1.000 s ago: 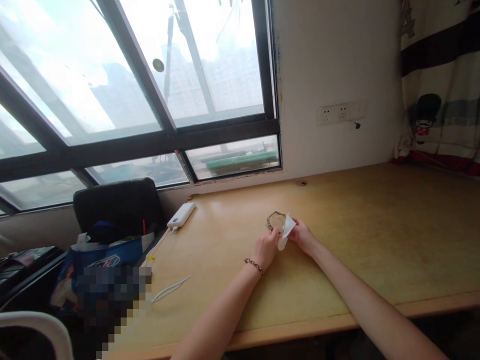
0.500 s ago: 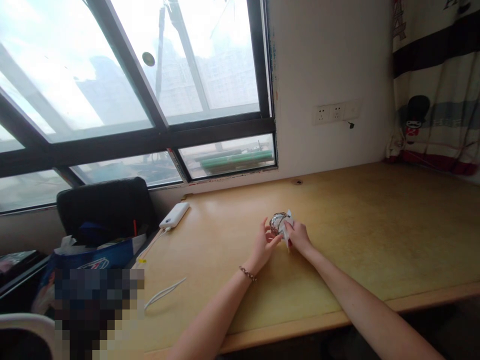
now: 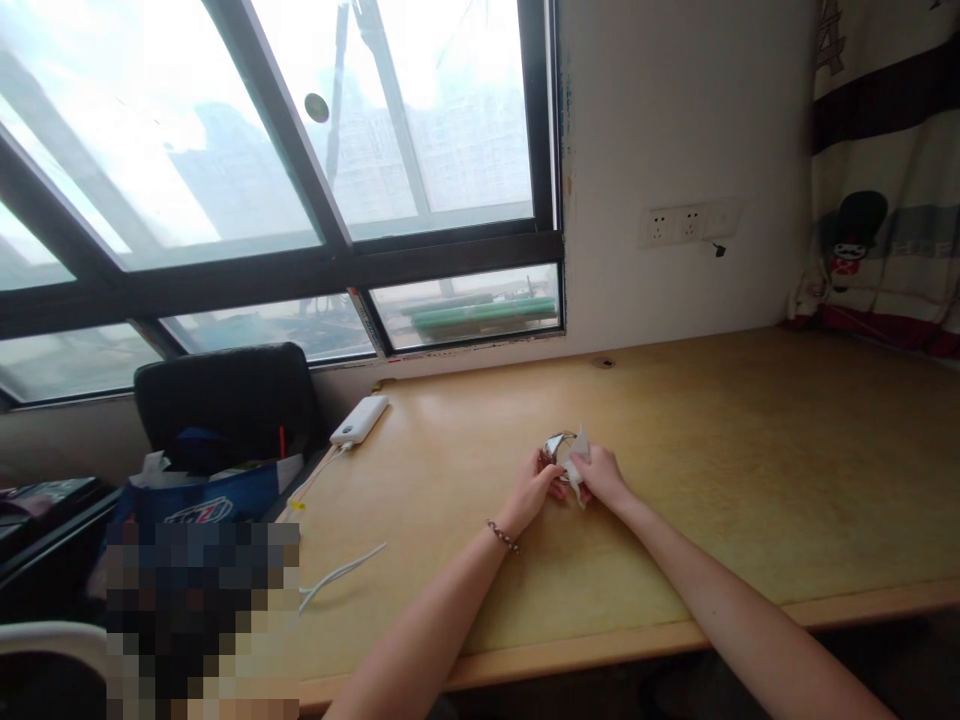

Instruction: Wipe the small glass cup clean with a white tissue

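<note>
Over the middle of the wooden table (image 3: 465, 480), both of my hands meet at a small, shiny silver rounded object (image 3: 553, 442). Its exact kind is too small to make out. My left hand (image 3: 534, 487) has its fingers closed around the object's left and lower side; a beaded bracelet (image 3: 502, 537) circles that wrist. A white piece of tissue or cloth (image 3: 580, 446) is pinched in my right hand (image 3: 604, 477), pressed against the object's right side. Part of the object is hidden behind the tissue and my fingers.
A white power bank (image 3: 360, 421) with a plugged-in cable lies at the table's left edge, and a loose white cable (image 3: 343, 574) lies nearer. Left of the table stand a black chair (image 3: 225, 400) and a blue bag (image 3: 225, 497). Wall sockets (image 3: 675, 225) are behind.
My left fingers, spread beside the silver object before, have closed around it. The white tissue has shifted and stands more upright in my right hand. The whole view has moved slightly.
</note>
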`<state>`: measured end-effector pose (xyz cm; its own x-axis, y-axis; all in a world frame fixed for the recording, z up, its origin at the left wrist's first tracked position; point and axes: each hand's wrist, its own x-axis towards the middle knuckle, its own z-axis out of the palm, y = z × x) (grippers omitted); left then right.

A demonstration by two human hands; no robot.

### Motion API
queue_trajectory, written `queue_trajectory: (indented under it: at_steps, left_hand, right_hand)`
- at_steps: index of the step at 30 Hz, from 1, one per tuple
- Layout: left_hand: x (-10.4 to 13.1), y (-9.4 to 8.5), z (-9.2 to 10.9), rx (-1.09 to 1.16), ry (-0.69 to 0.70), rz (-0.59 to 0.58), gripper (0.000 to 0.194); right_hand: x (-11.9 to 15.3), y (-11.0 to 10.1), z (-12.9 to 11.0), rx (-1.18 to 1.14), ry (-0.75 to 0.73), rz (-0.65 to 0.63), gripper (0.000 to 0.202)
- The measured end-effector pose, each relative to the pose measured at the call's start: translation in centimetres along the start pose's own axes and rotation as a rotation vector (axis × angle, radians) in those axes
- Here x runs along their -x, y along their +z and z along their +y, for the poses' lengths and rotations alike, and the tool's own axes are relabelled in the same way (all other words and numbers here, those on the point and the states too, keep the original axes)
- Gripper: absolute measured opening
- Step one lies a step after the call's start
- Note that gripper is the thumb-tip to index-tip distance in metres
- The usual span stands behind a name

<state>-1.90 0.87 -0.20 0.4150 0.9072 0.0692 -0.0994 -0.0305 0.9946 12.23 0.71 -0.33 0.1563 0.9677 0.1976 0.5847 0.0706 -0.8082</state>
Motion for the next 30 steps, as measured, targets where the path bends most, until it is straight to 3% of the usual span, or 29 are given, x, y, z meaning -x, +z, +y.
queue_trajectory:
  at_steps: [5, 9, 11, 15, 19, 23, 27, 30]
  left_hand:
    - [-0.2, -0.7, -0.4, -0.051, -0.046, 0.08, 0.017]
    - [-0.6, -1.6, -0.6, 0.003, -0.132, 0.068, 0.028]
    - [-0.6, -1.7, -0.4, 0.019, -0.14, 0.061, 0.035]
    - [-0.3, -1.3, 0.2, -0.074, -0.069, 0.081, 0.042]
    - [0.1, -0.6, 0.5, -0.188, 0.069, 0.15, 0.039]
    - [0.3, 0.1, 0.5, -0.186, 0.16, 0.016, 0.046]
    - [0.1, 0.0, 0.6, -0.196, 0.177, 0.015, 0.045]
    - [-0.2, -0.4, 0.7, -0.126, 0.133, 0.027, 0.042]
  right_hand:
    - [0.6, -0.6, -0.6, 0.161, -0.195, 0.038, 0.024]
    - [0.8, -1.1, -1.0, 0.099, -0.239, 0.042, 0.026]
    - [0.6, -0.9, -0.8, -0.003, -0.187, -0.013, 0.028]
    - [0.1, 0.2, -0.1, -0.156, -0.027, -0.24, 0.023]
    - [-0.2, 0.7, 0.4, -0.043, -0.012, -0.106, 0.036]
    - [-0.4, 0.5, 0.5, -0.01, 0.086, 0.021, 0.045]
    - [-0.4, 0.2, 0.3, -0.092, 0.161, -0.011, 0.049]
    - [-0.4, 0.0, 0.2, -0.074, 0.12, -0.048, 0.048]
